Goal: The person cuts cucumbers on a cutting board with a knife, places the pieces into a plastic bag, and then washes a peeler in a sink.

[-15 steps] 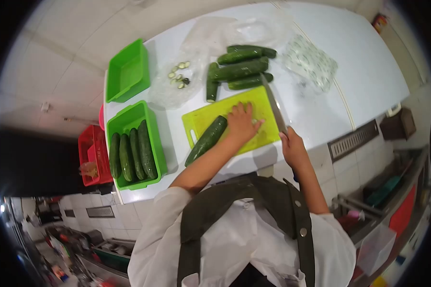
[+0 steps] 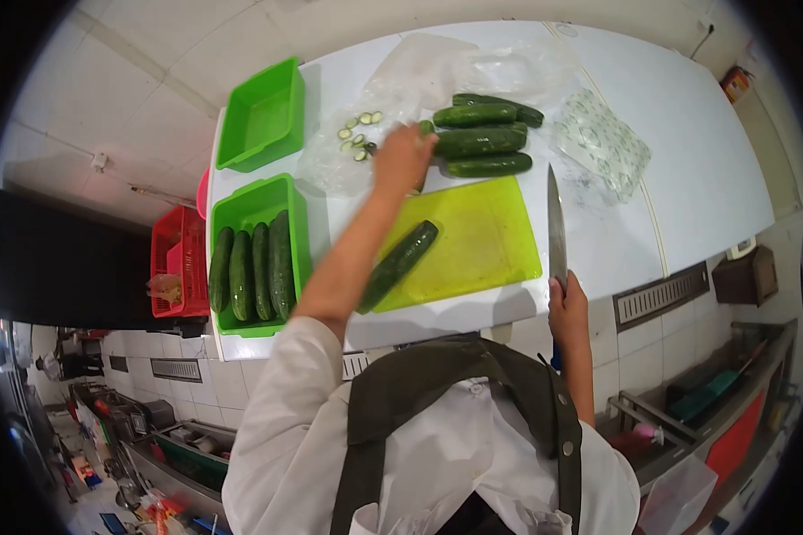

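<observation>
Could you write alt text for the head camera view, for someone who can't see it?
A person's left hand grasps a cucumber beyond a yellow-green cutting board, while the right hand holds a knife. One cucumber lies on the board, others behind it, and four fill a green bin at left.

One knife (image 2: 556,214), one board (image 2: 473,232), two green bins (image 2: 260,116) show.
</observation>
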`<state>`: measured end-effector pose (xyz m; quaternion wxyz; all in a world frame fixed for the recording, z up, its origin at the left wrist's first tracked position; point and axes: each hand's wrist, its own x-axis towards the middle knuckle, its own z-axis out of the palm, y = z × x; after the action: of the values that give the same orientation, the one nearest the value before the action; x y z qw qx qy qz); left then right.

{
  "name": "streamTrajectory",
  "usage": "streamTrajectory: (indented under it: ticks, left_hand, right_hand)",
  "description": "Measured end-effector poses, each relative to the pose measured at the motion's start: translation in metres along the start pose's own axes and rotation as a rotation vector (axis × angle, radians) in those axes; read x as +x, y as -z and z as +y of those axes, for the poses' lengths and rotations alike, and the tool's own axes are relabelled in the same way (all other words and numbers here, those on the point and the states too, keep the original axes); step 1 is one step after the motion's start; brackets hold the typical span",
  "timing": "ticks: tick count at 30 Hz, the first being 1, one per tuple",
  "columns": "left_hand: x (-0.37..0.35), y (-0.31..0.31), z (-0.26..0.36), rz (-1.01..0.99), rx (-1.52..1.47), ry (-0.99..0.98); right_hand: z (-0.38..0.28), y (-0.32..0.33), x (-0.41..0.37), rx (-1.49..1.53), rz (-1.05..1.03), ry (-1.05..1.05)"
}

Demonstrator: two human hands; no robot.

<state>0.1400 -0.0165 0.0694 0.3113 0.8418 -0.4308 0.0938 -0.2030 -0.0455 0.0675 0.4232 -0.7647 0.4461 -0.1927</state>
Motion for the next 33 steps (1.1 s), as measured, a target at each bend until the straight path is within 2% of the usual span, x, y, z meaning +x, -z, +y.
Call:
streamTrajectory:
  ticks: [2, 5, 7, 9, 11, 14, 17, 21, 23, 25, 27, 28, 29, 30, 31, 33]
  left_hand:
    - [0.021, 0.031, -0.009, -0.140, 0.316, -0.104]
    - [-0.007, 0.032, -0.015, -0.083, 0.385, -0.247]
    - [-0.052, 0.043, -0.001, -0.404, 0.383, -0.067]
    - [-0.110, 0.044, -0.005, -0.497, 0.354, 0.031]
    - [-0.134, 0.061, 0.005, -0.872, 0.361, 0.226]
    - [-0.147, 0.057, -0.007, -0.776, 0.101, 0.276]
    - [-0.123, 0.057, -0.007, -0.628, 0.000, 0.183]
    - [-0.028, 0.067, 0.028, -0.329, -0.131, -0.127]
    - [0.022, 0.057, 0.046, -0.318, -0.140, -0.256]
    - [0.069, 0.008, 0.041, -0.345, -0.100, -0.406]
    - [0.097, -0.030, 0.048, -0.507, 0.006, -0.407]
    - [0.108, -0.050, 0.048, -0.663, 0.057, -0.409]
    - [0.115, -0.082, 0.038, -0.681, 0.037, -0.450]
    - [0.118, -0.080, 0.039, -0.750, -0.048, -0.393]
    - [0.118, -0.091, 0.033, -0.688, -0.093, -0.361]
    - [0.122, -0.101, 0.021, -0.771, -0.056, -0.389]
  right_hand:
    - [-0.002, 0.001, 0.001, 0.006, -0.011, -0.011]
    - [0.007, -0.001, 0.002, 0.027, 0.036, 0.015]
    - [0.009, -0.002, 0.002, 0.044, 0.035, -0.004]
    - [0.013, -0.001, 0.003, 0.039, 0.015, -0.055]
    - [0.014, -0.001, 0.004, 0.018, -0.006, -0.052]
    - [0.014, -0.003, 0.006, 0.010, -0.010, -0.014]
    - [0.005, -0.003, 0.011, 0.017, -0.022, -0.005]
    - [0.006, -0.004, 0.012, 0.066, 0.031, 0.003]
    - [0.000, 0.001, 0.012, 0.098, 0.005, 0.003]
    - [0.005, 0.006, 0.012, 0.097, -0.012, -0.022]
    - [0.022, 0.009, 0.013, 0.102, 0.002, -0.046]
    - [0.030, 0.011, 0.014, 0.126, 0.010, -0.044]
    - [0.045, 0.013, 0.015, 0.177, 0.043, -0.039]
    - [0.057, 0.014, 0.017, 0.229, 0.063, -0.035]
    - [0.055, 0.016, 0.017, 0.228, 0.097, -0.083]
    - [0.057, 0.017, 0.016, 0.216, 0.107, -0.137]
